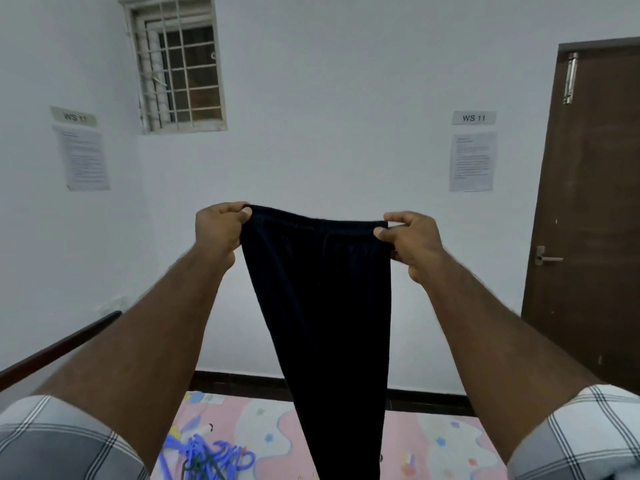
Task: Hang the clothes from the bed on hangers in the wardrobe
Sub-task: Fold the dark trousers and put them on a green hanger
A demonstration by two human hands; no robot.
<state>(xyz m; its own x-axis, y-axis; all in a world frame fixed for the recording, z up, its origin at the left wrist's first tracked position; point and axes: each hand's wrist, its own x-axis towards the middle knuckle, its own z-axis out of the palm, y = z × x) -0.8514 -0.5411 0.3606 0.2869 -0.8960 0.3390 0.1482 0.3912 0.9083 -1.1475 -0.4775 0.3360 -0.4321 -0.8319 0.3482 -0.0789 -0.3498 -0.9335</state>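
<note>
Hanging trousers [322, 306], waistband between pinching fingers [244, 213].

The room was evenly and rather dimly lit, a cool bluish-white wash over the walls with no hard glare anywhere. Little light came through the barred window [180, 64], well above and left of my fingers [227, 209]; the source was probably overhead, though I could not see it. Below my fingers the wall darkened into a soft grey shadow. The dark trousers [325, 323] hanging from my fingertips swallowed the light, so their folds and seams were nearly lost. The wide lens bowed the door [588, 202] far to the right of my fingers and stretched my forearms. My sleeves at the bottom corners were soft, and the papers [472, 161] on the wall were too blurred to read.
</note>
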